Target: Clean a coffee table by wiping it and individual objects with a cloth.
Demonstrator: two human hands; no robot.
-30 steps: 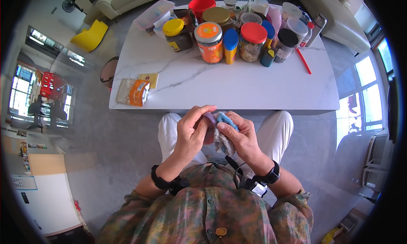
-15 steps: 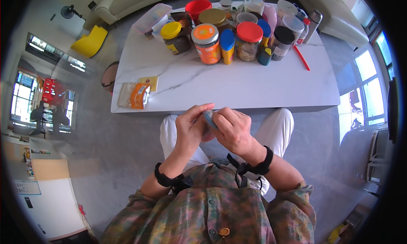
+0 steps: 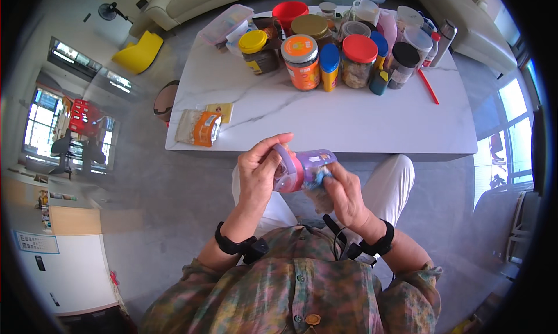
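Note:
Above my lap, just off the table's near edge, my left hand grips one end of a purple and pink plastic cup or bottle. It lies on its side, with a clear end and a purple loop or rim by my left fingers. A crumpled grey-blue cloth is pinched in my right hand, touching the purple side and hanging below it. The cloth and fingers cover part of the cup's underside.
Across the white marble-look table stand several jars, among them a red-lidded jar and an orange jar. An orange and clear packet lies at the left. A red stick rests at the right.
The purple and pink cup, mostly hidden behind my hands before, now shows sideways between them. My right hand has moved right and down with the cloth. The whole view has shifted slightly.

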